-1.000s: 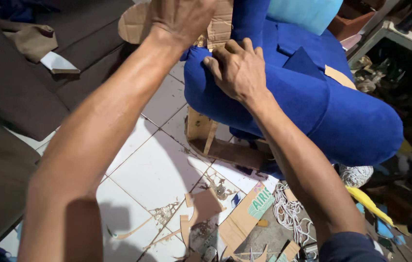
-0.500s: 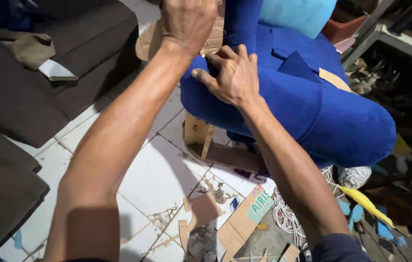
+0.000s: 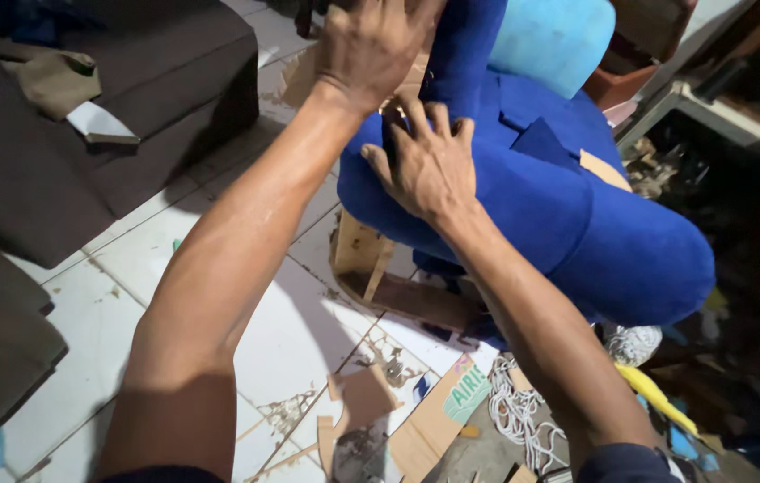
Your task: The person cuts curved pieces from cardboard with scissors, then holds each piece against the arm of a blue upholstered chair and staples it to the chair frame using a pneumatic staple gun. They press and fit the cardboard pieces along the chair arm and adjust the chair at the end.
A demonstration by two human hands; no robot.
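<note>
A padded chair covered in dark blue fabric [image 3: 577, 224] lies tipped over on a wooden frame [image 3: 371, 264]. A light blue cushion [image 3: 552, 40] sits at its top. My right hand [image 3: 429, 161] presses flat on the blue fabric with fingers spread. My left hand [image 3: 375, 49] reaches higher and grips the edge where blue fabric meets bare cardboard backing [image 3: 304, 76]; its fingertips are hidden.
A dark brown sofa [image 3: 130, 116] with a tan rag [image 3: 54, 80] stands at the left. Cardboard scraps [image 3: 416, 420], white cord [image 3: 519, 411] and a yellow object [image 3: 657, 398] litter the white tiled floor [image 3: 112, 295]. Dark cluttered shelving fills the right.
The view has shifted nearer and slightly right. My left hand stays high on the chair edge; my right hand has slid a little along the blue fabric, fingers still spread.
</note>
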